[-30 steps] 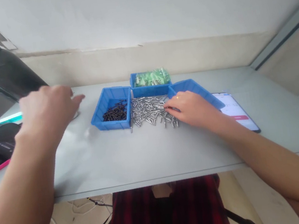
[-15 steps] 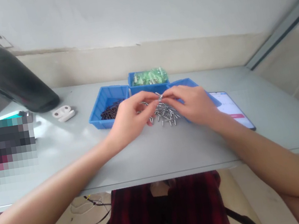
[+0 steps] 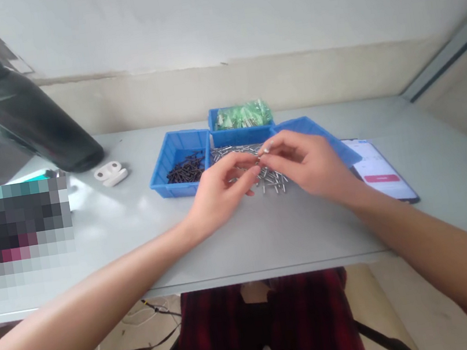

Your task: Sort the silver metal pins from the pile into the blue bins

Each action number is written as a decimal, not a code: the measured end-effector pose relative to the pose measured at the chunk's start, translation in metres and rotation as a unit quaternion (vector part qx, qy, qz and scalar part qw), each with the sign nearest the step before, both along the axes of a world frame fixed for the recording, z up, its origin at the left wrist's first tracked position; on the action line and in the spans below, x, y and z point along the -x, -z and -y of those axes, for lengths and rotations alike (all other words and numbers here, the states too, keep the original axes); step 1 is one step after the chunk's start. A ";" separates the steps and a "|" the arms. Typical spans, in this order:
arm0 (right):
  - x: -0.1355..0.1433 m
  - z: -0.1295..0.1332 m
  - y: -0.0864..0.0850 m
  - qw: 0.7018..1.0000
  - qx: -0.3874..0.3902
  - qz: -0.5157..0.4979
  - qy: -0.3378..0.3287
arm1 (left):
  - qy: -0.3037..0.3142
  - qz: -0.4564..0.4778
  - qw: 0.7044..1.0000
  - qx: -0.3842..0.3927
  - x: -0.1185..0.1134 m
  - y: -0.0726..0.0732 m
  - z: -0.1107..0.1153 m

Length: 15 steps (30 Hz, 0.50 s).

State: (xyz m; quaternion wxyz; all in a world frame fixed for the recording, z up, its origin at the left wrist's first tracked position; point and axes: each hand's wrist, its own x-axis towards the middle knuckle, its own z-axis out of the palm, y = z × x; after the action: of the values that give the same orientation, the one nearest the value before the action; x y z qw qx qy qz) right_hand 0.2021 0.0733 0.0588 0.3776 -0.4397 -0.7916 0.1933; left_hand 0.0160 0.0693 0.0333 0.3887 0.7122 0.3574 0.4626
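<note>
My left hand (image 3: 222,191) and my right hand (image 3: 308,161) meet fingertip to fingertip above a loose pile of silvery metal pins (image 3: 273,180) on the grey table. Each hand is closed in a pinch; something small and pale shows at my right fingertips, too small to name. What my left fingers pinch is hidden. Left of the pile, a blue tray (image 3: 157,180) holds dark screws (image 3: 184,170). Behind it, another blue tray (image 3: 243,135) bears a green plastic bag (image 3: 246,114) with metal pieces. A third blue tray (image 3: 346,152) is partly covered by my right hand.
A phone (image 3: 380,173) with a lit screen lies to the right on the table (image 3: 244,249). At the left are a white earbud case (image 3: 110,174) and a large dark bottle (image 3: 41,122). A blurred-out patch covers the far left. The wall rises behind the trays.
The view has shifted, so the table's things appear further right. My hands have lowered slightly relative to the trays, and my left fingertips have come down a little from my right ones.
</note>
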 end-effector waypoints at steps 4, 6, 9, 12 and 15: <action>0.002 -0.001 0.002 0.995 0.076 -0.032 -0.054 | -0.015 -0.036 0.999 -0.028 0.000 0.002 -0.001; 0.001 -0.003 0.002 0.993 0.089 -0.047 -0.062 | -0.016 -0.054 0.998 -0.036 0.001 0.002 -0.002; -0.001 -0.007 -0.001 0.990 0.099 -0.059 -0.077 | -0.010 -0.073 0.996 -0.042 0.002 0.002 -0.002; -0.002 -0.006 -0.003 0.992 0.089 -0.039 -0.079 | -0.011 -0.068 0.997 -0.045 0.003 -0.002 0.000; -0.002 -0.003 -0.001 0.998 0.022 -0.017 -0.048 | -0.015 -0.064 0.997 -0.051 0.004 -0.007 0.003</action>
State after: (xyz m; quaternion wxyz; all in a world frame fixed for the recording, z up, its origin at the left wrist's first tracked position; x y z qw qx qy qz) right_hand 0.2043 0.0766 0.0601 0.3716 -0.4059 -0.8008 0.2364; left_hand 0.0119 0.0660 0.0399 0.3217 0.7536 0.3680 0.4394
